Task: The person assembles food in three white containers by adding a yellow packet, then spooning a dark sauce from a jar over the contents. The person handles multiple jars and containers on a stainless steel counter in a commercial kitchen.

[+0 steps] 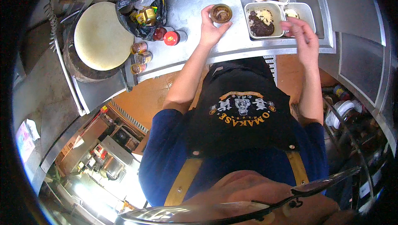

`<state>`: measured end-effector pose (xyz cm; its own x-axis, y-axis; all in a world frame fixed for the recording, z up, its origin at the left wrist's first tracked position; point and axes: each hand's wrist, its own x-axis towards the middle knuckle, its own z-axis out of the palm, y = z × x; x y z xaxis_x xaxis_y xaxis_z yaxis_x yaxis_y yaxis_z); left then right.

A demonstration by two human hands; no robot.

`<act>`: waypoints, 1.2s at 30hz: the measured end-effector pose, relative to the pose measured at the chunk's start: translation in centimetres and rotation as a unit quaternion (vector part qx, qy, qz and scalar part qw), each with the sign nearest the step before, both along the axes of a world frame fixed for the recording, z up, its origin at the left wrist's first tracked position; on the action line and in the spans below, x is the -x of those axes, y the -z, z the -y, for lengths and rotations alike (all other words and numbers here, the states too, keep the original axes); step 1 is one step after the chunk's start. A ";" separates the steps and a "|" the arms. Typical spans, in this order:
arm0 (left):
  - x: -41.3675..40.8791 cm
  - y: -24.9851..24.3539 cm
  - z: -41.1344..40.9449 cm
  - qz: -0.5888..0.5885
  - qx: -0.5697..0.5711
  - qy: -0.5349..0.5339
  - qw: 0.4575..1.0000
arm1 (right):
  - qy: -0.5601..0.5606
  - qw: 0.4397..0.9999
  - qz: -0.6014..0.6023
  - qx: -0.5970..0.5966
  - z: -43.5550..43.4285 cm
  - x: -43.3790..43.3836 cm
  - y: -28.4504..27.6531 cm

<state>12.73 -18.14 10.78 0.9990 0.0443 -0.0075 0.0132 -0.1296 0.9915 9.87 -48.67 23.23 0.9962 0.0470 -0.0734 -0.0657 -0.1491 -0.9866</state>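
My left hand (pixel 211 31) grips a glass jar (pixel 221 14) from its near side, above the steel counter. The jar's mouth is uncovered, with dark brown paste clinging inside. My right hand (pixel 302 36) is over the near edge of the white plastic tubs, fingers curled and slightly blurred. Whether it holds something thin is unclear. Dark brown paste and a pale cream substance lie in the near-left tub (pixel 247 22) and in the far tub (pixel 286 1). The right-hand tub (pixel 312 22), partly hidden by my fingers, also shows pale contents.
A black rubbish bag (pixel 122 16) full of jars and wrappers sits at the left. Beside it are a red-lidded jar (pixel 172 38) and several small jars (pixel 143 57). A round board (pixel 102 35) stands further left. The tubs sit within a raised steel rim (pixel 326 43).
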 end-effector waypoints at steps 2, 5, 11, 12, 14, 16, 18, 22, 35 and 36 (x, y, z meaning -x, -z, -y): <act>-0.6 0.0 0.4 0.021 -0.029 -0.009 0.999 | -0.078 0.997 0.010 -0.005 -2.5 0.1 -1.7; -0.8 -1.5 1.3 0.197 -0.292 -0.074 0.933 | -0.093 0.991 -0.099 -0.009 -6.1 -1.2 -1.8; 0.6 -1.0 2.3 0.207 -0.304 -0.066 0.928 | -0.155 0.970 0.031 0.183 -10.8 -2.8 0.7; 0.7 -0.7 2.0 0.204 -0.264 -0.062 0.941 | -0.226 0.944 0.082 0.225 -10.7 -1.9 0.1; 0.9 -0.7 1.4 0.168 -0.184 -0.047 0.967 | -0.309 0.889 0.195 0.274 -9.8 -0.7 -0.5; 1.3 -0.5 0.7 0.158 -0.127 -0.025 0.979 | -0.301 0.884 0.228 0.277 -9.0 -1.1 -1.9; 1.3 -1.1 0.2 0.162 -0.112 0.000 0.980 | -0.274 0.867 0.278 0.309 -9.2 -1.7 -3.1; 1.4 -1.2 0.2 0.200 -0.065 -0.008 0.978 | -0.314 0.849 0.269 0.328 -10.5 -0.7 -2.5; 0.7 -3.5 -1.6 0.315 -0.234 -0.006 0.920 | -0.263 0.864 0.195 0.383 -11.2 1.7 -2.7; 0.5 -3.4 -1.6 0.318 -0.235 0.003 0.919 | -0.251 0.873 0.200 0.366 -11.2 2.3 -1.8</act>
<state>12.21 -16.58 14.14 0.7946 -0.1113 0.5968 -0.5516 -0.5431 0.6331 7.57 -37.45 25.07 0.8163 0.5719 0.0816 0.5173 -0.6608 -0.5439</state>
